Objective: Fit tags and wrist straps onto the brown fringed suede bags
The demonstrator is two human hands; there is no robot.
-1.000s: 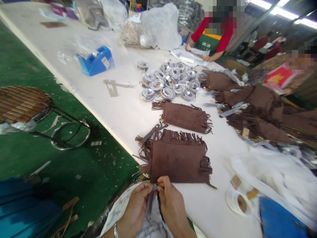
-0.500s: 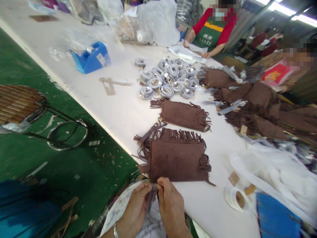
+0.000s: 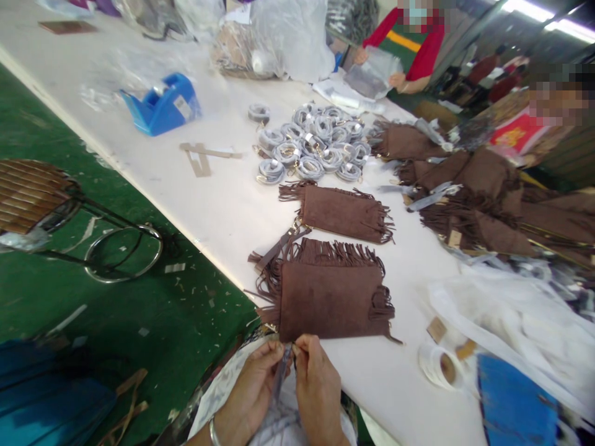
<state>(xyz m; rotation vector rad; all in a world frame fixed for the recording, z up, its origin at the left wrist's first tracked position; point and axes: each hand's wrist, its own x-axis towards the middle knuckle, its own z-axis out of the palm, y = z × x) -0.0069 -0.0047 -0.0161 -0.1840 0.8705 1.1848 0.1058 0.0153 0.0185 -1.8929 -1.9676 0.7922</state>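
Observation:
At the table's near edge, my left hand and my right hand meet, both closed in a pinch on a narrow dark grey strap. Its end is between the fingertips and too small to make out. Just beyond the fingertips lies a brown fringed pouch, flat on the table. Farther off is a second, smaller-looking brown fringed pouch, with a short brown wrist strap clipped at its left corner. Coiled grey straps with gold-coloured clips are heaped behind it.
A blue tape dispenser stands at the left. Brown fringed pouches are piled at the right, near white sheeting and a tape roll. Across the table a co-worker's hands hold a clear bag. A stool stands left.
My view has shifted slightly. Both my hands stay together on the strap with little movement. The co-worker's hands have raised a clear plastic bag off the table.

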